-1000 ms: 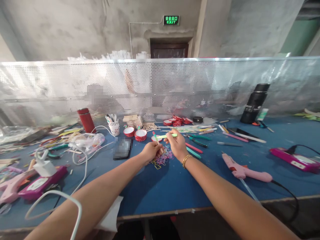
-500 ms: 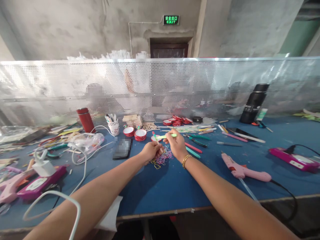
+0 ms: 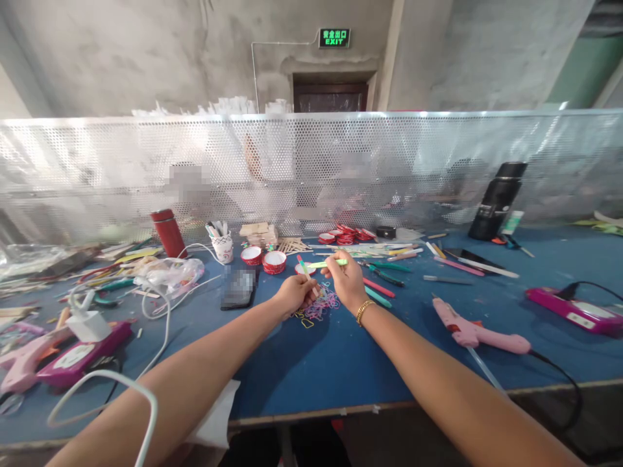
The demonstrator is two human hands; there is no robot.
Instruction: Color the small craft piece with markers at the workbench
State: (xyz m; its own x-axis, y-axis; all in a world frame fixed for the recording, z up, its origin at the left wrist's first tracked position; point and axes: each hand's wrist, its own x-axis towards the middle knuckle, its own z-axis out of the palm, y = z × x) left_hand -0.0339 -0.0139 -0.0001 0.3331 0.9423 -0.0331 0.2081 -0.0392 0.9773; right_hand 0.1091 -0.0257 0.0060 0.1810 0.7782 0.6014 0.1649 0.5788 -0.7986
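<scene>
My left hand (image 3: 294, 295) is closed on a flat wooden craft stick (image 3: 303, 266) that slants up, its top coloured red and green. My right hand (image 3: 343, 280), wearing a gold bracelet, grips a light green marker (image 3: 341, 263) like a pen. The marker's tip points left at the stick; whether the two touch, I cannot tell. Beneath and between my hands lies a pile of small coloured loops (image 3: 325, 306), mostly pink and purple with some yellow. Just beyond the stick sits a red-rimmed white round piece, partly covered. A red marker (image 3: 379, 287) and a teal marker (image 3: 378, 297) lie beside my right hand.
A pink glue gun (image 3: 479, 337) rests at right, another (image 3: 26, 360) at far left. Red round tins (image 3: 274, 263), a phone (image 3: 238, 292), a cup of pens (image 3: 222, 248) and pliers (image 3: 384, 274) surround the work spot. A white cable (image 3: 153, 402) crosses my left forearm. Perforated metal screen (image 3: 311, 168) behind.
The whole view has shifted very slightly. Both hands keep the same hold on the stick and the marker, with the marker's tip still close to the stick.
</scene>
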